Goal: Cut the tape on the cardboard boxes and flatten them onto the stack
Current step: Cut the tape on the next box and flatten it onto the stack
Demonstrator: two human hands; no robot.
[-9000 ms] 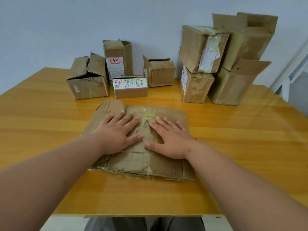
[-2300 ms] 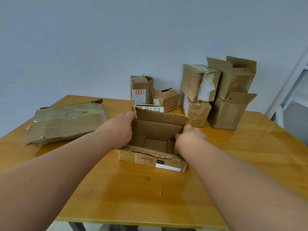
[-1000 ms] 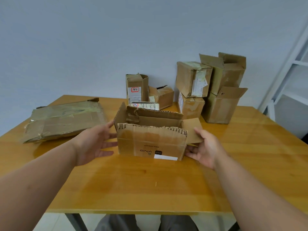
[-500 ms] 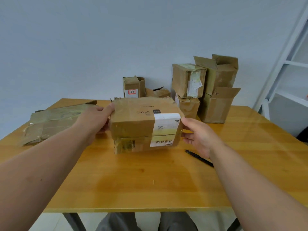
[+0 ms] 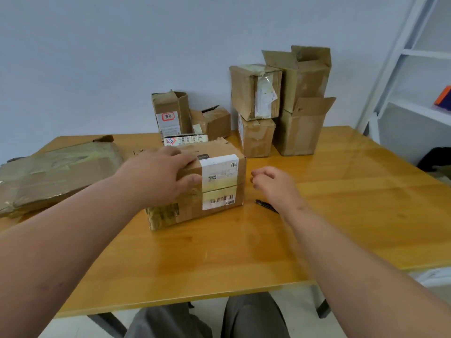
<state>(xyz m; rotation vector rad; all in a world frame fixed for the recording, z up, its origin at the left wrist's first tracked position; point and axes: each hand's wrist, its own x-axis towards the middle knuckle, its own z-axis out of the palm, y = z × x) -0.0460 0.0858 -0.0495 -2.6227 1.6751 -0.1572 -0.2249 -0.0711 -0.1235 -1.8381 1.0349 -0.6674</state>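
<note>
Our left hand [image 5: 158, 176] rests on the box [image 5: 205, 184] at frame centre, fingers [image 5: 188, 180] spread, thumb over the near top edge. Our right hand [image 5: 273, 184] hovers just right of the box, fingers loosely curled, holding nothing. The dark cutter [image 5: 266, 206] lies on the surface [image 5: 341, 203] partly under that wrist. The flattened stack [image 5: 56, 174] lies at left centre. Risks: if the left hand presses lightly, the box may slide during cutting; a thumb near the tape line [image 5: 219, 186] may be nicked.
</note>
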